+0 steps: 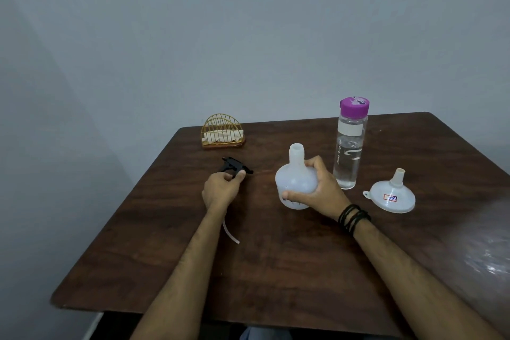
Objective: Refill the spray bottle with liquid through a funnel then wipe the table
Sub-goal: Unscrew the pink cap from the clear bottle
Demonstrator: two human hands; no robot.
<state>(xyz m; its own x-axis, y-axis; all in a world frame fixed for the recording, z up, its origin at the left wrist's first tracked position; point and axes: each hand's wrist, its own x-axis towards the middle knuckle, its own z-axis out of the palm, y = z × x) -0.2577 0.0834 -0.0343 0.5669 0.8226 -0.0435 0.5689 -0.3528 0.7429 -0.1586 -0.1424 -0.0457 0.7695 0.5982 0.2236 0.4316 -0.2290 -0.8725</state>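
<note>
The white translucent spray bottle stands upright on the brown table, its neck open and uncapped. My right hand grips its round body. My left hand holds the black spray head just above the table to the left of the bottle; its clear dip tube trails back beside my left forearm. A white funnel lies mouth-down to the right of the bottle. A tall clear bottle with a purple cap, holding clear liquid, stands behind my right hand.
A gold wire holder with a pale cloth in it sits at the table's far left. A grey wall rises behind the table. Glare lies on the table's right edge.
</note>
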